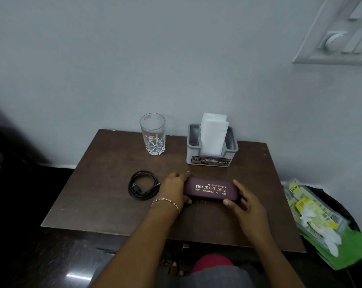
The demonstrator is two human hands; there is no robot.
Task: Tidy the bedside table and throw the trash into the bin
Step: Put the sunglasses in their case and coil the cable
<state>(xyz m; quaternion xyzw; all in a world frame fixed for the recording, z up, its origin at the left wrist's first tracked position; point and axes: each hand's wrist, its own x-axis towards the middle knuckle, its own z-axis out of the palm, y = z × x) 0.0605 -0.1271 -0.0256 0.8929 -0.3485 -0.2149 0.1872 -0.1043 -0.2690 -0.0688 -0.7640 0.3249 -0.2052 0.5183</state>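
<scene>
Grips a maroon spectacle case (211, 189) at both ends on the brown bedside table (105, 183). Shows as a long, closed shell with rounded corners, dark plum in colour, stamped on the lid in gold with "PRINCE OPTICALS", "ROURKELA" and a phone number. Lies flat on the near middle of the tabletop, long side across, lettering up and readable from the wearer's side.

Clasped at its left end by the left hand (173, 189), fingers curled over the far edge and thumb tucked against the near edge, with a thin chain bracelet (165, 202) at the wrist. Clasped at its right end by the right hand (246, 201), thumb pressed to the near corner and fingers bent round the end. Held squarely between the two hands, touching both.

Just left of the left hand: a coiled black cable (142, 185). Farther back near the wall: a clear cut-glass tumbler (152, 134), upright, and a grey tissue holder (212, 156) with white tissues (213, 132) standing in it. Off the table's right edge: a dark bin (342, 204) heaped with wrappers (317, 217), crumpled white paper and green packaging.
</scene>
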